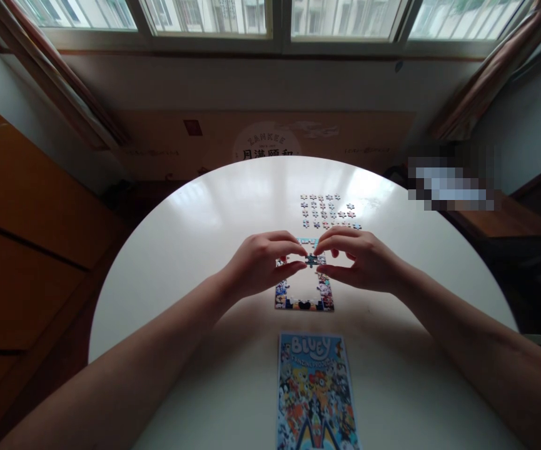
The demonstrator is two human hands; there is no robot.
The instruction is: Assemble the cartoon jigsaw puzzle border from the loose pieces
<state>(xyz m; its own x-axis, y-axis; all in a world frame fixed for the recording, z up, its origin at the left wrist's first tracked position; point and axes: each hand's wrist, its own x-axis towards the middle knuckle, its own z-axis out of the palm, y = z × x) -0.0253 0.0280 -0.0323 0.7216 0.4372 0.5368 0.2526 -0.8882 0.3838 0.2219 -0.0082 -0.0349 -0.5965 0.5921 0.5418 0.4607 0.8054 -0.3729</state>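
A small dark jigsaw piece (311, 260) is held up between my two hands, above the partly assembled puzzle. My left hand (270, 259) pinches its left side with thumb and fingers. From the other side, the curled fingertips of my right hand (361, 257) close in on its right edge. Below them lies the puzzle frame (304, 305), a rectangular border of joined pieces around a bare middle. My hands hide parts of its left and right sides.
Loose jigsaw pieces (319, 206) lie in rows beyond my hands. Nearer me is a printed picture sheet (317, 387) headed "Bluey". All rest on a round-edged white table (195, 231). A large printed box or panel (152, 134) stands behind it, under the windows.
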